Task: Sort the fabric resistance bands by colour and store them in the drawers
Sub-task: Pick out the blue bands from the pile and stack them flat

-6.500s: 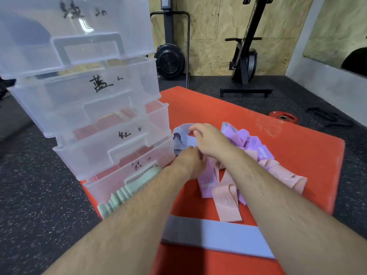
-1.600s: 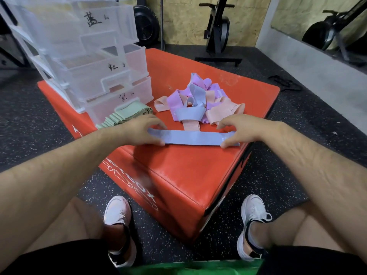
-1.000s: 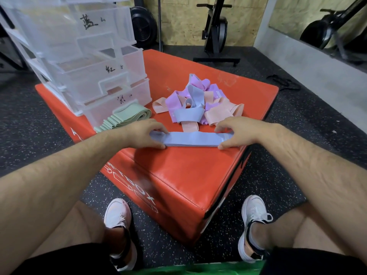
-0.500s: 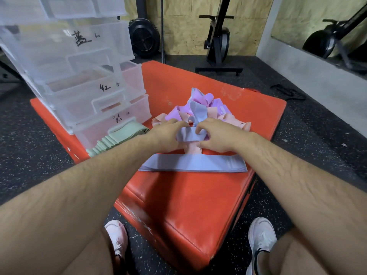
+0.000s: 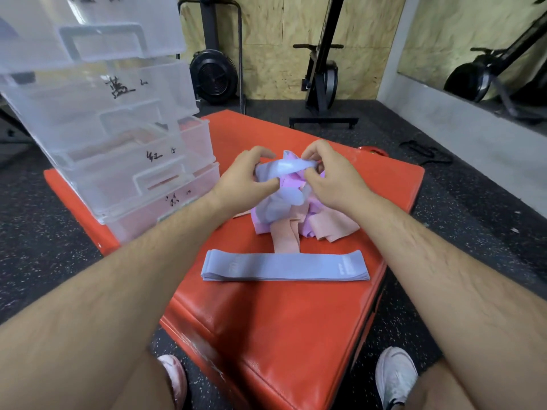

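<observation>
A flat stack of blue bands (image 5: 285, 266) lies near the front of the red padded box (image 5: 278, 327). Behind it sits a tangled pile of pink and purple bands (image 5: 322, 223). My left hand (image 5: 242, 179) and my right hand (image 5: 331, 176) both pinch one blue band (image 5: 281, 170), held just above the pile, its lower part drooping onto it. The clear drawer unit (image 5: 118, 137) with handwritten labels stands at the left of the box, its lower drawers pulled partly out. My left forearm hides the green bands.
Black speckled rubber floor surrounds the box. Exercise machines (image 5: 322, 75) stand against the plywood back wall. A mirror (image 5: 485, 51) runs along the right wall. My white shoes (image 5: 395, 377) rest on the floor in front of the box.
Both hands left the flat blue stack, reached back to the pile and lifted a blue band from it. The camera view tilted up and closer.
</observation>
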The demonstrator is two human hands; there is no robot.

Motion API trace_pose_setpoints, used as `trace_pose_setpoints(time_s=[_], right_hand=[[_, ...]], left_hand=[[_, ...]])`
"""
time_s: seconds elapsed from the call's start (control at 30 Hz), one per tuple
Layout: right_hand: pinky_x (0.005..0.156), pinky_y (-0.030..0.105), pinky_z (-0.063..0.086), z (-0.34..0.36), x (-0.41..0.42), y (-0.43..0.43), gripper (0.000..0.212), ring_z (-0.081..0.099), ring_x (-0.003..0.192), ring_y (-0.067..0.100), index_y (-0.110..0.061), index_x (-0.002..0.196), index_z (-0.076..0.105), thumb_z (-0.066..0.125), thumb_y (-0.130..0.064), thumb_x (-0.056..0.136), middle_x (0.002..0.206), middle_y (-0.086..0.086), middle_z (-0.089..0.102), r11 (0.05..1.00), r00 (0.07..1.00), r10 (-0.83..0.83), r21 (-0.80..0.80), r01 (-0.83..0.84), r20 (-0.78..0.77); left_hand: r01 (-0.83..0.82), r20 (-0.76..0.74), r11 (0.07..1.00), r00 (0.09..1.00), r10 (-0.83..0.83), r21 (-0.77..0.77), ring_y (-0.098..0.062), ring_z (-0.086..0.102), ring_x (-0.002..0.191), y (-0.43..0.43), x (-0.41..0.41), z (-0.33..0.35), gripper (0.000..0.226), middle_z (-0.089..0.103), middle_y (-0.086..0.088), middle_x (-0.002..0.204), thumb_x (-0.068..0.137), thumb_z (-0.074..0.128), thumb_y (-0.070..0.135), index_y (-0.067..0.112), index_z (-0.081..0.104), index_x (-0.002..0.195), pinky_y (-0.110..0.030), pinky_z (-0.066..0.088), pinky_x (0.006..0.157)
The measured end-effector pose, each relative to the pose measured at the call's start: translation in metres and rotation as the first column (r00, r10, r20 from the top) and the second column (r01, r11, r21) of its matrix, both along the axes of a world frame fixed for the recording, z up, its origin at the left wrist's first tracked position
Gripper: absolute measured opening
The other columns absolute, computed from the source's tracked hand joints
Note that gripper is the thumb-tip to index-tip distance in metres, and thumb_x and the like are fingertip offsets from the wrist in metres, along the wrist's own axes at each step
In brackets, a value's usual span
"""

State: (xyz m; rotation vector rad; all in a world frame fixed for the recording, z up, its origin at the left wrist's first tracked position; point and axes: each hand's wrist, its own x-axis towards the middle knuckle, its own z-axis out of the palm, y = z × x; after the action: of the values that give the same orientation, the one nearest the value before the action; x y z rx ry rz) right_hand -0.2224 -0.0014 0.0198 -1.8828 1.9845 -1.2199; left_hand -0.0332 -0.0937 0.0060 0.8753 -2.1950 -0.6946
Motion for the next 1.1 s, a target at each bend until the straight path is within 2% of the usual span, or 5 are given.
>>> trace_pose_setpoints(time_s=[0.23, 0.7, 0.87, 1.0, 1.1], right_hand=[[0.071, 0.026, 0.045, 0.029, -0.005, 0.016, 0.017, 0.06, 0.078, 0.017, -0.015, 0.101, 0.06, 0.05, -0.006, 0.09, 0.091, -0.001, 0.066, 0.976, 0.993, -0.017, -0.212, 0.042, 0.115], [0.072, 0.034, 0.052, 0.025, -0.014, 0.024, 0.018, 0.061, 0.08, 0.016, -0.028, 0.098, 0.061, 0.049, -0.016, 0.093, 0.102, -0.005, 0.064, 0.99, 0.974, -0.121, -0.054, 0.133, 0.191], [0.053, 0.013, 0.044, 0.019, -0.026, 0.02, 0.016, 0.059, 0.072, 0.012, -0.02, 0.1, 0.061, 0.05, -0.011, 0.093, 0.099, 0.003, 0.065, 0.976, 0.966, -0.196, -0.059, 0.208, 0.172], [0.092, 0.023, 0.037, 0.002, -0.028, 0.019, 0.048, 0.048, 0.122, 0.017, -0.036, 0.126, 0.054, 0.059, -0.013, 0.084, 0.137, -0.007, 0.052, 0.95, 0.986, -0.112, 0.279, 0.143, -0.126], [0.101, 0.026, 0.031, 0.0, 0.001, 0.024, 0.062, 0.04, 0.121, -0.002, -0.049, 0.135, 0.046, 0.06, -0.034, 0.077, 0.147, -0.014, 0.04, 0.939, 0.993, 0.057, 0.343, -0.017, -0.106]], left_hand=[[-0.006, 0.016, 0.992, 1.0, 0.004, 0.122, -0.016, 0.053, 0.086, 0.009, 0.014, 0.013, 0.05, 0.052, -0.002, 0.106, 0.067, 0.068, 0.024, 0.026, 0.052, 0.114, -0.026, 0.042, 0.068], [-0.053, 0.021, 0.954, 0.999, 0.049, 0.295, -0.014, 0.056, 0.069, 0.011, 0.024, 0.013, 0.027, 0.068, -0.004, 0.087, 0.078, 0.063, 0.032, 0.026, 0.056, 0.104, -0.04, 0.05, 0.066], [-0.083, 0.113, 0.942, 0.992, 0.049, 0.325, -0.013, 0.051, 0.067, 0.012, 0.024, 0.01, 0.041, 0.058, 0.003, 0.077, 0.078, 0.08, 0.04, 0.018, 0.054, 0.102, -0.027, 0.038, 0.059], [-0.053, -0.06, 0.918, 0.995, 0.083, 0.392, -0.01, 0.051, 0.061, 0.012, 0.018, 0.017, 0.049, 0.057, 0.002, 0.074, 0.071, 0.087, 0.035, 0.024, 0.054, 0.106, -0.026, 0.04, 0.056], [0.019, -0.139, 0.899, 0.989, 0.047, 0.438, -0.011, 0.056, 0.069, 0.017, 0.01, 0.018, 0.044, 0.064, -0.001, 0.084, 0.072, 0.084, 0.045, 0.033, 0.057, 0.104, -0.029, 0.04, 0.062]])
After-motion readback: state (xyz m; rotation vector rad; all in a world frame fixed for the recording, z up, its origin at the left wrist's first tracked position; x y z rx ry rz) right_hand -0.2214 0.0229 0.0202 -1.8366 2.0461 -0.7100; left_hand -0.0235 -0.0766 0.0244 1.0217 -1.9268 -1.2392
